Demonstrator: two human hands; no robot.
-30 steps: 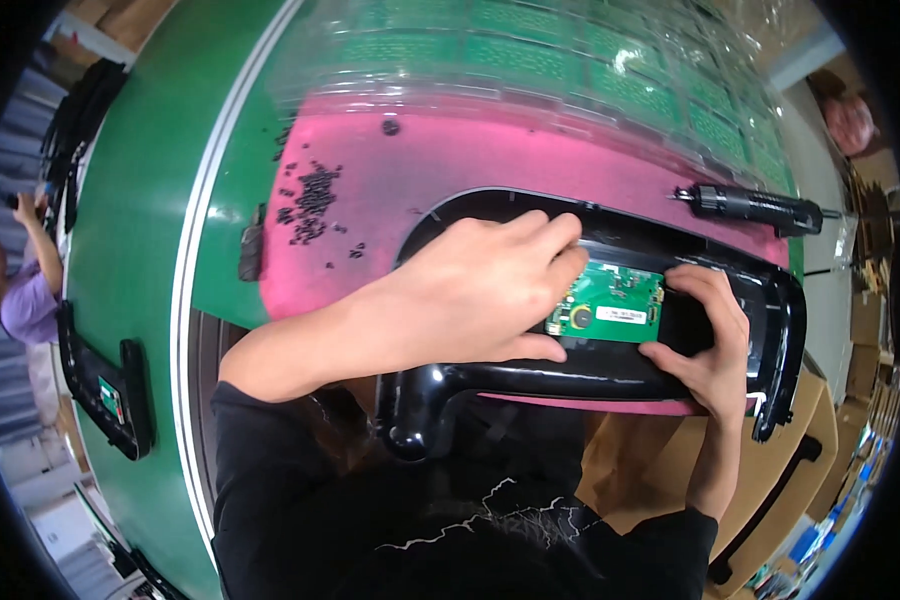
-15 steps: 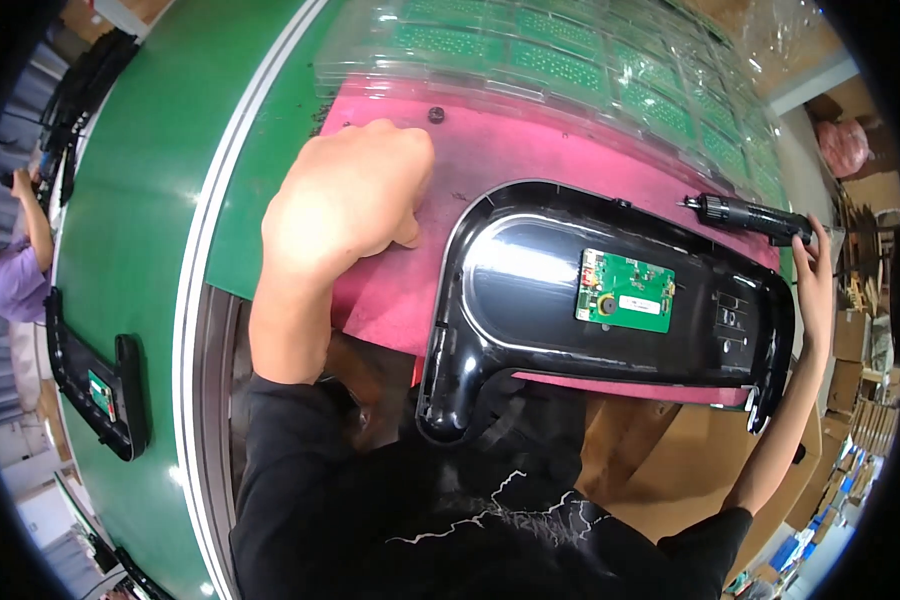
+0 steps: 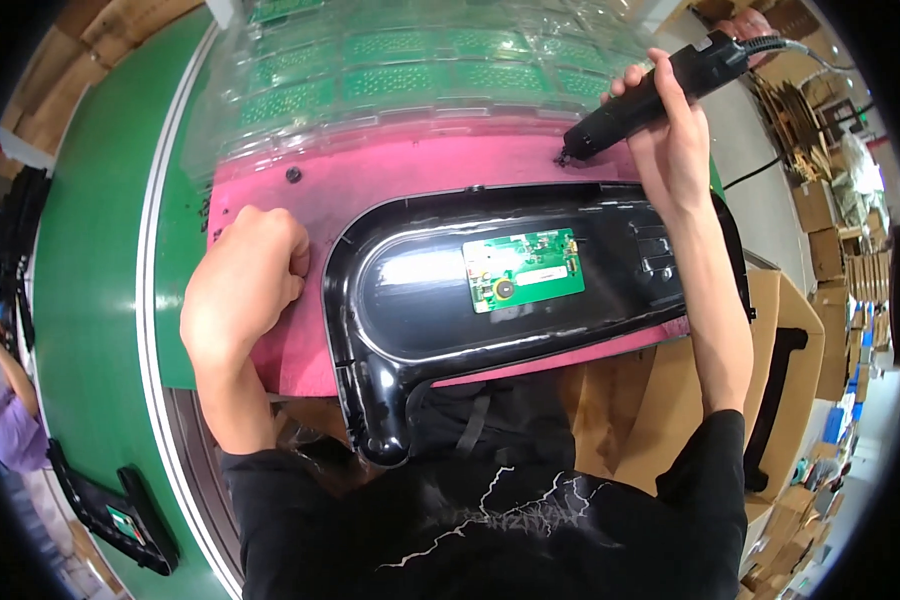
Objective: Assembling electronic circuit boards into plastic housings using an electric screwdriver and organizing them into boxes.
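My right hand [image 3: 675,140] grips a black corded electric screwdriver [image 3: 611,127], its tip pointing down and left just above the pink mat. Small dark screws appear to cluster at the tip. My left hand [image 3: 245,285] is closed over the mat, left of the black plastic housing [image 3: 440,335]; anything inside its fingers is hidden. The housing lies open side up, with one arm reaching over the mat's near edge. A green circuit board [image 3: 526,270] lies inside it, with a white label and a round dark part. My right forearm crosses above the housing's right end.
Clear plastic trays [image 3: 400,75] stand behind the pink mat [image 3: 390,160]. A small dark round piece [image 3: 293,175] sits on the mat. To the left, another housing [image 3: 115,510] with a board rests on the green table [image 3: 85,330]; a person [image 3: 15,430] works beyond. Cardboard boxes stand at right.
My right hand has lifted the screwdriver from the mat's right side and turned its tip toward the mat behind the housing. My left hand has lowered, still closed. The view has shifted right.
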